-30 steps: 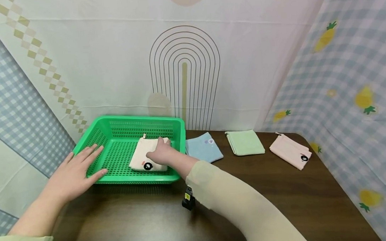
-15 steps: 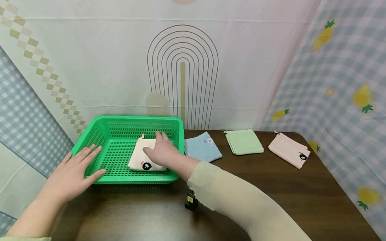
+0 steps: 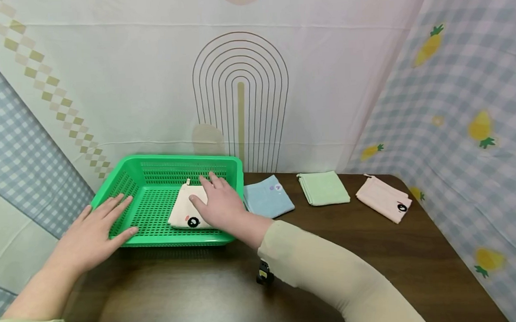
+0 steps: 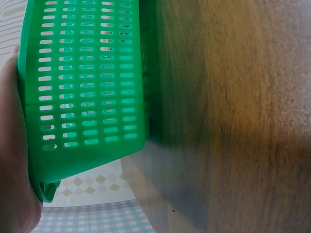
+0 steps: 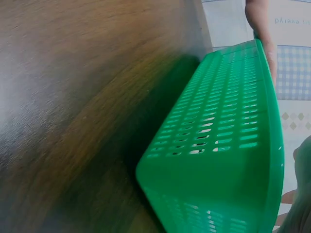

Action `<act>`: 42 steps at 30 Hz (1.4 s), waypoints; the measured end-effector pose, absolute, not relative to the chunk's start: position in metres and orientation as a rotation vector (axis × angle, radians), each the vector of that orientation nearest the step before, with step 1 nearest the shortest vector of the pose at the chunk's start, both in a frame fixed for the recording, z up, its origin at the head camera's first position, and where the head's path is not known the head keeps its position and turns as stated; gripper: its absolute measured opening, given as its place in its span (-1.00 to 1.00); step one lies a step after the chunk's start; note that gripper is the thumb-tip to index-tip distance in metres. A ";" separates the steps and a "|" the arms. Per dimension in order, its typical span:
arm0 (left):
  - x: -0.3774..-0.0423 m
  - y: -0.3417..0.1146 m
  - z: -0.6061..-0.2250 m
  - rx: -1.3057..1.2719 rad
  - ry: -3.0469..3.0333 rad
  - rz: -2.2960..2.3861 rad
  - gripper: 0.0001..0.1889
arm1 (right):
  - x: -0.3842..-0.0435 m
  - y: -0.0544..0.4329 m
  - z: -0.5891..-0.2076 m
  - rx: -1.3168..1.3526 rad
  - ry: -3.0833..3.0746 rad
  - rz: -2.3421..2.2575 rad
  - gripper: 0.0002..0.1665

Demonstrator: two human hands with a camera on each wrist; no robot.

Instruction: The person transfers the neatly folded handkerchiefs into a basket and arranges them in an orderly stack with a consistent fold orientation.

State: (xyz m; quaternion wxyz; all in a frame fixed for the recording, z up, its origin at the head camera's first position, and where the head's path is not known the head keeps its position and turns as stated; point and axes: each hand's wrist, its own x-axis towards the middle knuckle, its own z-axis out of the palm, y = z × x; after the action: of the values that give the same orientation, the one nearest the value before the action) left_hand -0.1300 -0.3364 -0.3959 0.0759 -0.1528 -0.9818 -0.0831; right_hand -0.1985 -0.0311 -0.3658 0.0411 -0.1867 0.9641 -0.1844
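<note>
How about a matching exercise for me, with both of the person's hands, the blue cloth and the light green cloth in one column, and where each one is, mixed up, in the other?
Things
1. Blue cloth
2. Light green cloth
3. Left hand
4. Right hand

Places
A. On the table, nearest the pink cloth
B. Over the folded cloth in the basket
C. Lying right beside the basket
D. At the left end of the basket

Right pairs: 1-C, 2-A, 3-D, 4-B
</note>
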 end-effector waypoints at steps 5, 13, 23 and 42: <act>-0.130 -0.337 -0.397 -0.462 -2.942 -0.248 -0.11 | -0.199 -0.022 -0.371 -0.641 3.006 -0.464 -0.22; -0.131 -0.337 -0.398 -0.465 -2.943 -0.241 -0.11 | -0.195 -0.008 -0.375 -0.680 3.037 -0.432 -0.23; -0.132 -0.339 -0.400 -0.468 -2.936 -0.235 -0.11 | -0.185 0.012 -0.379 -0.748 3.055 -0.470 -0.22; -0.131 -0.338 -0.399 -0.461 -2.946 -0.268 -0.12 | -0.170 0.056 -0.390 -0.758 3.064 -0.537 -0.22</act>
State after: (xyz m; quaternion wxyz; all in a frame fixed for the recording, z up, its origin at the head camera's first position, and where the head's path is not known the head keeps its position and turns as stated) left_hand -0.1314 -0.3383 -0.3990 0.0738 -0.1537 -0.9813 -0.0893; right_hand -0.1703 0.0563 -0.3896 -0.0299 -0.2367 0.9565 -0.1678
